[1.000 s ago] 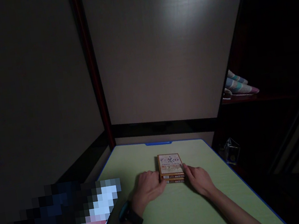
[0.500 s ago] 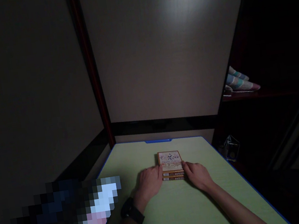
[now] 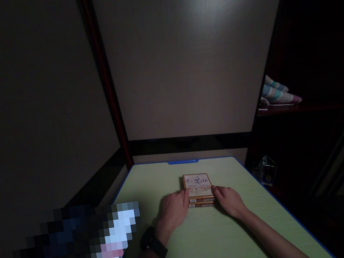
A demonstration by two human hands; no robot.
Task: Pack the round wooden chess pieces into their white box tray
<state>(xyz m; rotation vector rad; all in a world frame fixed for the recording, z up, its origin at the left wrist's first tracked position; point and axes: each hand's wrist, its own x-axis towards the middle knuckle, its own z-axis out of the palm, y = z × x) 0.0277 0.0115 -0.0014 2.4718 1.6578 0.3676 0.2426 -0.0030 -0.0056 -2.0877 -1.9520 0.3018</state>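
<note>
Left hand (image 3: pixel 173 209) and right hand (image 3: pixel 230 201), half curled, hold two stacked boxes (image 3: pixel 199 185) by the left and right sides, mid-table (image 3: pixel 205 247); they look light and stiff, so pinch both boxes low down, gently

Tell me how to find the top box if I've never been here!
Find the blue-edged green table. On it, the left hand and right hand touch two stacked boxes from opposite sides. The top box shows its pale, orange-bordered face with dark characters, while the lower box shows only its front edge.
</note>
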